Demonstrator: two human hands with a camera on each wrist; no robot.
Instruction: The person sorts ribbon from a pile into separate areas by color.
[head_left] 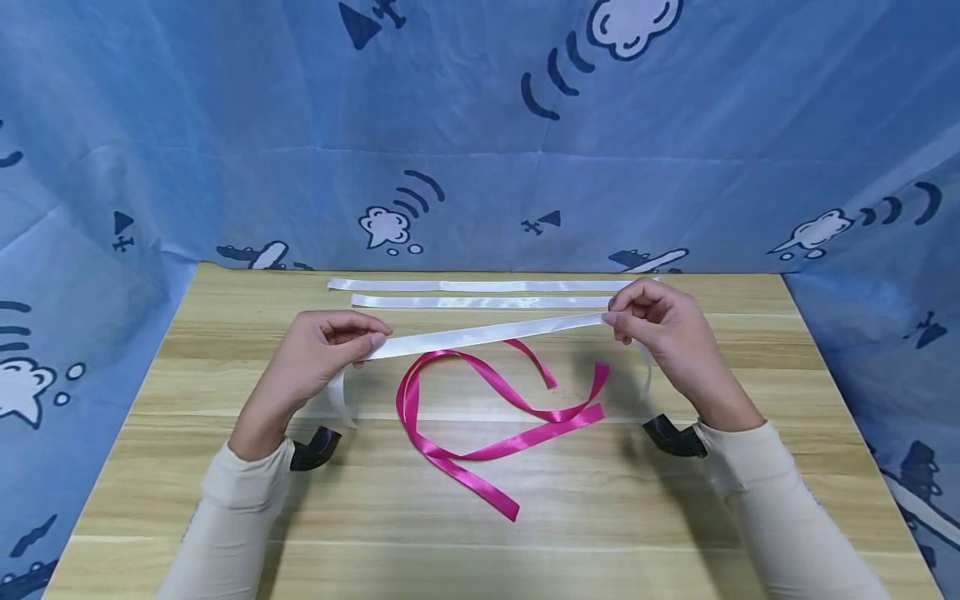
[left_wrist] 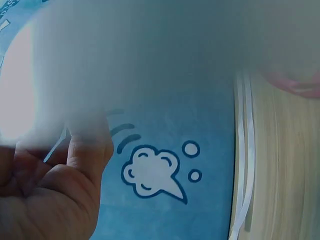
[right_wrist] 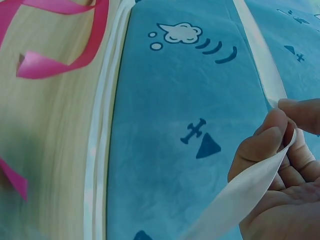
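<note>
A white satin ribbon (head_left: 487, 334) is stretched between both hands above the table, its right end a little higher in the head view. My left hand (head_left: 318, 354) pinches it between thumb and fingers, and a loose tail hangs below that hand. My right hand (head_left: 663, 333) pinches the other side, where a second tail droops; the right wrist view shows this ribbon (right_wrist: 240, 195) running through the fingertips. Beneath it, pink ribbons (head_left: 480, 454) lie in loose curves on the table. A blurred pale band covers much of the left wrist view.
Two more white ribbons, a far one (head_left: 480, 286) and a nearer one (head_left: 480, 302), lie straight and side by side along the back of the wooden table (head_left: 420, 550). Blue patterned cloth (head_left: 480, 125) hangs behind the table and along its sides.
</note>
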